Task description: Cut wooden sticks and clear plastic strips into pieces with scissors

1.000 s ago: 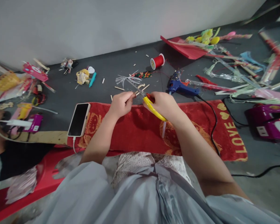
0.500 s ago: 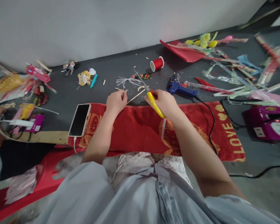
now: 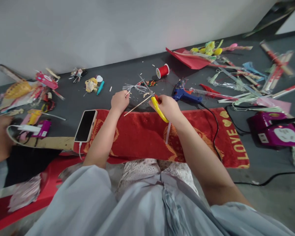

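My left hand (image 3: 120, 101) is closed in a pinch at the towel's far edge, by a bundle of thin white strands (image 3: 135, 87). A tiny pale piece shows at its fingertips, too small to name. My right hand (image 3: 169, 107) is wrapped round yellow-handled scissors (image 3: 159, 109), whose blades point away to the upper left. A thin wooden stick (image 3: 137, 106) slants between the hands, its far end close to the right hand; whether that hand touches it I cannot tell. Small pale bits (image 3: 146, 95) lie by the blades. Under the right hand a translucent stick (image 3: 168, 133) lies over the red towel (image 3: 142, 137).
A blue glue gun (image 3: 186, 95) with a black cable lies to the right, a red thread spool (image 3: 162, 70) behind. A charging phone (image 3: 85, 126) rests on the towel's left end. A purple power block (image 3: 272, 129) stands at right. Another person's arm (image 3: 0, 139) is at far left.
My left hand has shifted slightly away and left, so the wooden stick's near end now shows. My right hand still holds the scissors. The whole view has turned a little.
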Demonstrator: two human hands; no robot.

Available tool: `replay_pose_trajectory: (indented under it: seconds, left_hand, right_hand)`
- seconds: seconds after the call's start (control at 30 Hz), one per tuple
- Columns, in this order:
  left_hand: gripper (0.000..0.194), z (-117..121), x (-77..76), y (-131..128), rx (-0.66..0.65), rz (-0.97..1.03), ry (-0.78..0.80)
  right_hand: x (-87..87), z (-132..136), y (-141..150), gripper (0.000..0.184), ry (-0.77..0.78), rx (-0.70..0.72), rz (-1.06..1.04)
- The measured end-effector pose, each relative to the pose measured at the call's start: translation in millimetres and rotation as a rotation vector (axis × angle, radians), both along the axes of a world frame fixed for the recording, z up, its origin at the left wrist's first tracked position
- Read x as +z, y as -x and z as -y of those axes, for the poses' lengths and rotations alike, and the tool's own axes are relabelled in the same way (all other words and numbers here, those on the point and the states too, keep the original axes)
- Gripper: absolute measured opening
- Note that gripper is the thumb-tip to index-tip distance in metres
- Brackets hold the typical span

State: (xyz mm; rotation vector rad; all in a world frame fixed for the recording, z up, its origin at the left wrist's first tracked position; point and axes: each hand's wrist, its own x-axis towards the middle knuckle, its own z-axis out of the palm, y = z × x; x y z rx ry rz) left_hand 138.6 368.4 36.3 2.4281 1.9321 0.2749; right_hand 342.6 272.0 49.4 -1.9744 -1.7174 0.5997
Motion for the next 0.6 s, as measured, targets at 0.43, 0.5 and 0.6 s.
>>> replay_pose_trajectory:
  seconds: [0.43, 0.5, 0.6]
  left_hand:
    - [0.027, -28.5, -2.2, -8.2, -0.079, -0.101, -0.003]
    - [0.027, -28.9, -2.2, -9.1, -0.086, -0.122, 0.002]
    - [0.027, -28.7, -3.1, -9.7, -0.123, -0.136, -0.009]
  right_hand:
    - [0.8, -0.8, 0.5, 0.037, 0.005, 0.008, -0.027]
    - [1.1, -1.3, 0.3, 0.037, 0.021, 0.002, -0.038]
    - [2.2, -1.0, 0.3, 0.035, 0.029, -0.005, -0.046]
